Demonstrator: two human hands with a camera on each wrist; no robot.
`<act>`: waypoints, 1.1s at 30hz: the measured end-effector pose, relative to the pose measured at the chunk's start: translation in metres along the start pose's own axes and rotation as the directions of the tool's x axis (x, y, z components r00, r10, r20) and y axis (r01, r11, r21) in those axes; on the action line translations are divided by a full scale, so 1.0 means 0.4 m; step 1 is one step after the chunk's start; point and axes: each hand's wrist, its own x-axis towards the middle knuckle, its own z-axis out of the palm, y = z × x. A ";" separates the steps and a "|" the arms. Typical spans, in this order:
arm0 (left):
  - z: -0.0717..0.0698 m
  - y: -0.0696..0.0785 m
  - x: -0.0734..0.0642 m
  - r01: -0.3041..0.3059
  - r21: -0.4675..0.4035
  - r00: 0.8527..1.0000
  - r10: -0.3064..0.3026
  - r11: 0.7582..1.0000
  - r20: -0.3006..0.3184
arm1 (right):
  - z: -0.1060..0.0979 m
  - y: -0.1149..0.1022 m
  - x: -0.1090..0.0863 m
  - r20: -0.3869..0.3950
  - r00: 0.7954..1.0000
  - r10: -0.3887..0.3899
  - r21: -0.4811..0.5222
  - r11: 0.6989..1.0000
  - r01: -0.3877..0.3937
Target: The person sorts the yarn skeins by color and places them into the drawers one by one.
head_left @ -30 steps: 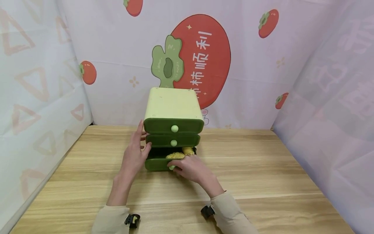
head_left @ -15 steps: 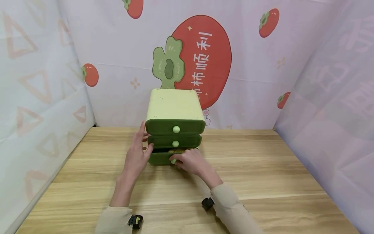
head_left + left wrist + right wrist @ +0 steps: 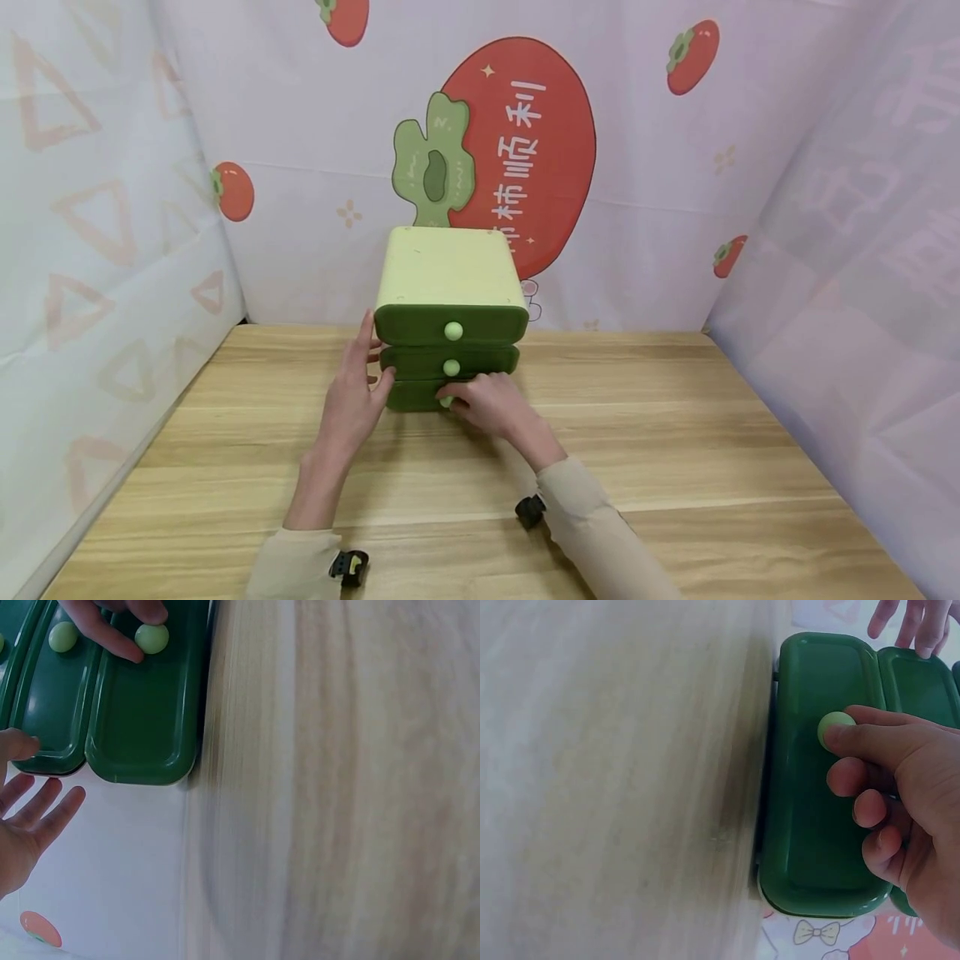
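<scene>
A small drawer cabinet (image 3: 453, 267) with a pale yellow-green top and dark green drawer fronts stands on the table. All its drawers look pushed in, and each has a round light green knob. My right hand (image 3: 491, 404) pinches the bottom drawer's knob (image 3: 832, 729) between thumb and index finger, the other fingers loosely curled. Along the cabinet's left side lies my left hand (image 3: 352, 400), fingers spread and fairly straight, its thumb at the edge of the middle drawer (image 3: 56, 705). The inside of the bottom drawer (image 3: 142, 712) is hidden.
The cabinet rests on a light wood table (image 3: 637, 467). Behind it hangs a cloth backdrop (image 3: 300, 108) printed with persimmons, and more printed cloth stands on the left and right sides. Each wrist has a black strap device (image 3: 348, 568).
My right hand has moved forward, and the bottom drawer has slid shut, covering the yellow things seen inside earlier. The left hand has stayed at the cabinet's left side.
</scene>
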 end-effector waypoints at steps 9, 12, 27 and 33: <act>0.001 -0.002 -0.001 0.012 -0.005 1.000 -0.012 1.000 -0.006 | 0.011 -0.005 0.003 -0.014 0.999 0.036 0.034 0.999 -0.035; 0.004 -0.002 0.000 0.007 -0.006 1.000 -0.007 1.000 -0.007 | 0.014 -0.006 0.001 -0.024 0.998 0.059 0.050 0.997 -0.058; 0.004 -0.005 0.004 0.005 0.002 1.000 -0.005 1.000 0.002 | -0.048 -0.014 -0.013 0.233 0.955 0.181 0.207 0.951 -0.231; -0.005 -0.007 0.004 0.024 0.008 1.000 -0.024 1.000 0.009 | -0.101 0.030 -0.049 0.249 0.945 0.209 0.303 0.910 -0.282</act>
